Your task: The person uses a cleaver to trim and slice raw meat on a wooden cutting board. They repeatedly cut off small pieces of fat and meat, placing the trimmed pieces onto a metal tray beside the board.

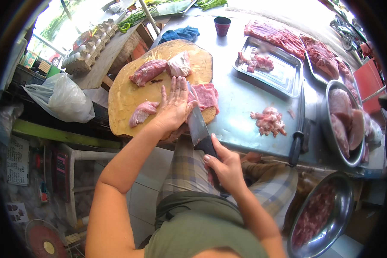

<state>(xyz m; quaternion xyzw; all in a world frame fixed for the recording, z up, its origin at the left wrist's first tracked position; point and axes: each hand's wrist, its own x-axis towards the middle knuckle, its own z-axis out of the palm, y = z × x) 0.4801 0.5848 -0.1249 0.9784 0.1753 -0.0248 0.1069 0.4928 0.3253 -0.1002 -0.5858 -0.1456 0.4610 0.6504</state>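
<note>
My right hand (228,167) grips the black handle of a wide-bladed knife (198,124), whose blade points up and away over the front right of a round wooden chopping board (120,103). My left hand (174,103) lies flat with fingers stretched out, pressing down beside the blade. Under and next to that hand is a piece of raw meat (206,96), its right part spread past the knife. Two larger chunks of meat (148,73) sit beyond my fingers, and a smaller piece (142,112) rests to the left of my wrist.
Right of the board, meat scraps (268,121) lie on the metal table. Farther back stand a steel tray (294,81) and a dark cup (222,26). A long knife (296,148) lies near a bowl of meat (327,116). Egg trays (84,60) and a plastic bag (71,99) are left.
</note>
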